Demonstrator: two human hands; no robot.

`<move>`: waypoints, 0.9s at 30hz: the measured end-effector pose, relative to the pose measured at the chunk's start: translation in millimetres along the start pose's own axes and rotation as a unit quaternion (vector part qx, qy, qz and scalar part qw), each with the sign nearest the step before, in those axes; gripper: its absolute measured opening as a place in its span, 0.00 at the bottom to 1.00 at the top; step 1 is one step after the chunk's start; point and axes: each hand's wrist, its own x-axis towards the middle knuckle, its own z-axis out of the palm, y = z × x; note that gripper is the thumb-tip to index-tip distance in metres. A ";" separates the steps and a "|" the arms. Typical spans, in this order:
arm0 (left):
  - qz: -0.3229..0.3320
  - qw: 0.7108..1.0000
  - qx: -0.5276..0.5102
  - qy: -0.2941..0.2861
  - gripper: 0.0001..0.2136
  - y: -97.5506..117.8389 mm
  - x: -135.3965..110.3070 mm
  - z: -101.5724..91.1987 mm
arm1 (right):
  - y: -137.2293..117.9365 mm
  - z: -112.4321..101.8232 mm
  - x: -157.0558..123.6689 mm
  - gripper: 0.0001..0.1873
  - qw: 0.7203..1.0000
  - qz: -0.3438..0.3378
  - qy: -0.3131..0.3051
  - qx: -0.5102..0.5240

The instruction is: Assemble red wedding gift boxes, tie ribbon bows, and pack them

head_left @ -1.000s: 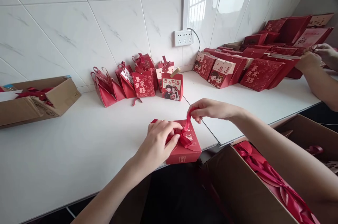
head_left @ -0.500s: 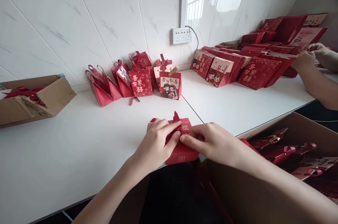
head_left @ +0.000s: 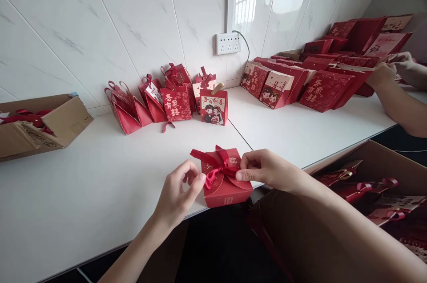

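A red gift box (head_left: 227, 196) with pale lettering rests at the counter's front edge. Across its top is a dark red ribbon (head_left: 222, 168) tied in a bow, one tail sticking out toward the upper left. My left hand (head_left: 180, 189) pinches the bow's left loop between thumb and forefinger, its other fingers curled. On the other side, my right hand (head_left: 267, 171) grips the right loop between thumb and bent forefinger. Part of that loop is hidden by the fingers.
Several red gift boxes (head_left: 176, 103) stand by the wall, with more (head_left: 327, 89) at right. Another person's hands (head_left: 388, 69) are among those. An open carton (head_left: 66, 123) holds ribbon at left; a larger carton (head_left: 376, 158) holds ribboned boxes below the counter.
My hands have spread apart from the middle of the box top, the left moving left and down. The bow, mostly covered before, now shows with its loops drawn outward.
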 end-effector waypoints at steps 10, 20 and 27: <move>-0.089 0.991 -0.015 -0.099 0.14 24.1 -4.8 -5.2 | 2.0 -2.3 4.7 0.26 0.992 -0.003 -0.013 0.122; -0.094 0.960 -0.111 -0.240 0.13 7.6 16.6 -22.9 | 15.1 -8.6 8.3 0.21 0.961 0.024 -0.068 0.268; -0.080 0.955 -0.122 -0.258 0.12 2.5 23.8 -23.0 | 25.4 -9.5 12.1 0.20 0.950 0.035 -0.084 0.298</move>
